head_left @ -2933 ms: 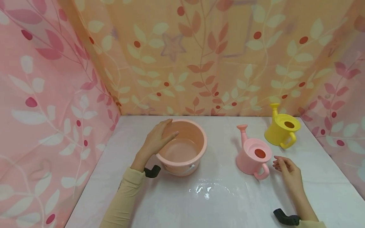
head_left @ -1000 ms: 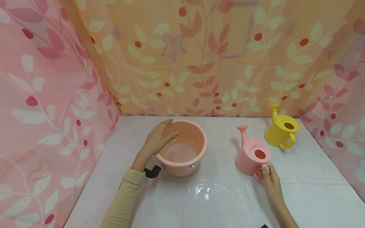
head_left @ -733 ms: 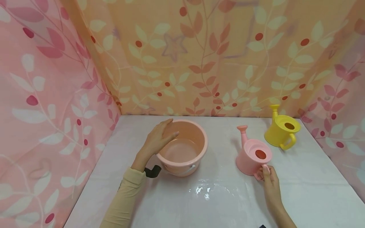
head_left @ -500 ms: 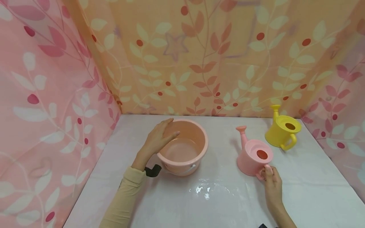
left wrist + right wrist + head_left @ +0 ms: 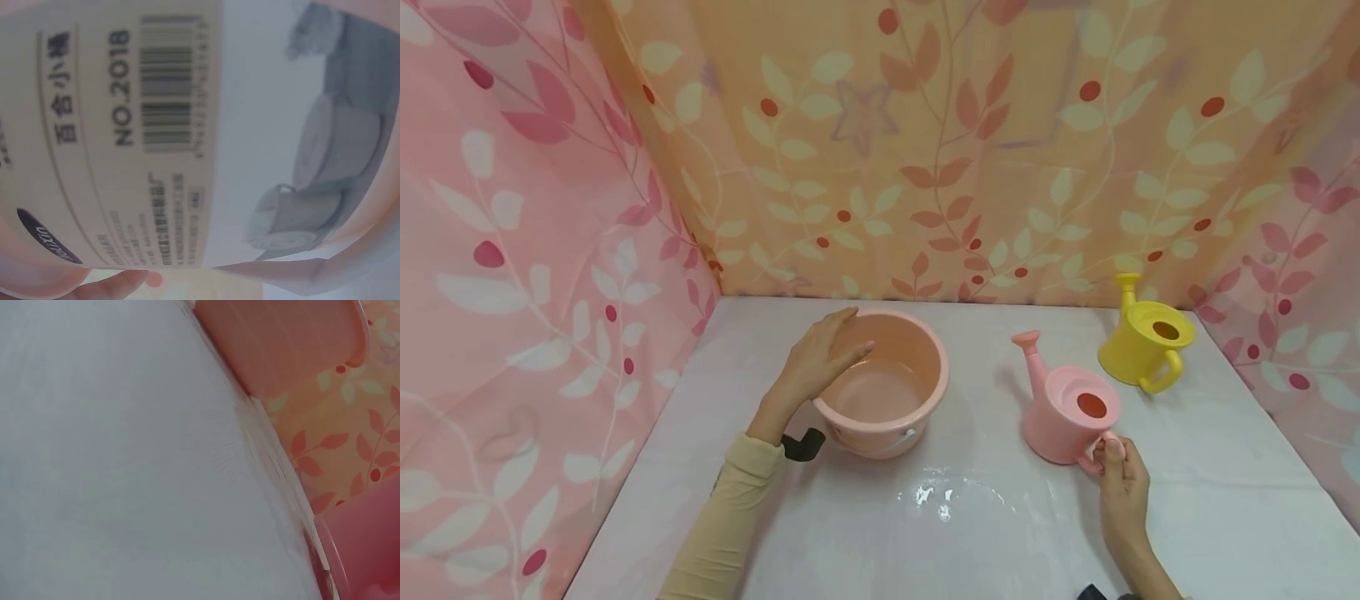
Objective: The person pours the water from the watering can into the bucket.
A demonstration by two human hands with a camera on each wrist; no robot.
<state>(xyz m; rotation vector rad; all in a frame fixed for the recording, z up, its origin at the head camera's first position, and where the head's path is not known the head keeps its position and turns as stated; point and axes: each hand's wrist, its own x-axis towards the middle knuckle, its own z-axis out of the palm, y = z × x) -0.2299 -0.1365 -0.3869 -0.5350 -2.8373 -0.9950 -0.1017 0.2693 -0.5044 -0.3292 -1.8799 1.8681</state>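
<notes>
My left hand [image 5: 811, 360] rests on the left rim of a pink bucket [image 5: 865, 437], its thumb stretched over the opening. The bucket's printed label [image 5: 106, 125] fills most of the left wrist view, with a fingertip [image 5: 115, 287] below it. On the right, my right hand [image 5: 1124, 496] grips the handle of a pink toy watering can [image 5: 1051, 427], thumb on top. The can leans slightly, its spout pointing left toward the bucket. Whether its base is fully on the table is hard to tell. In the right wrist view the can [image 5: 369, 544] shows at lower right.
A yellow watering can [image 5: 1126, 350] stands at the back right, behind the pink one. The white-covered table [image 5: 985, 550] has a shiny patch in front of the bucket. Patterned cloth walls [image 5: 940, 167] close in the back and both sides.
My right hand has moved from beside the pink watering can to its handle and taken hold. The can has since tipped a little leftward. My left hand has stayed on the bucket.
</notes>
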